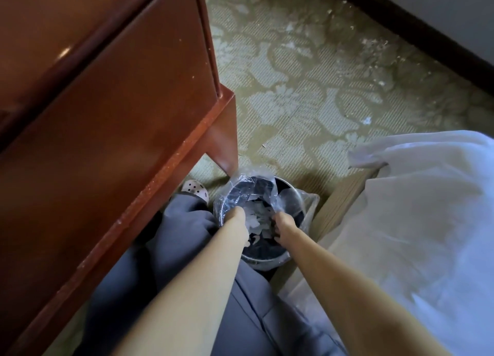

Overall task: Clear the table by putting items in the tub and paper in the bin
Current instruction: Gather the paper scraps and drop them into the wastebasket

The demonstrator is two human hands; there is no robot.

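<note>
While both bare forearms reach down into it, the round bin stands on the patterned carpet at 6 o'clock from the red-brown wooden table leg. Its clear plastic liner holds white paper scraps. Left hand sits at the rim's 9 o'clock, right hand at 3 o'clock; whether either grips anything I cannot tell

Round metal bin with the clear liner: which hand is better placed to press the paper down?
Probably the left hand: it reaches into the round metal bin right over the white paper scraps. The right hand sits at the clear plastic liner edge.
</note>
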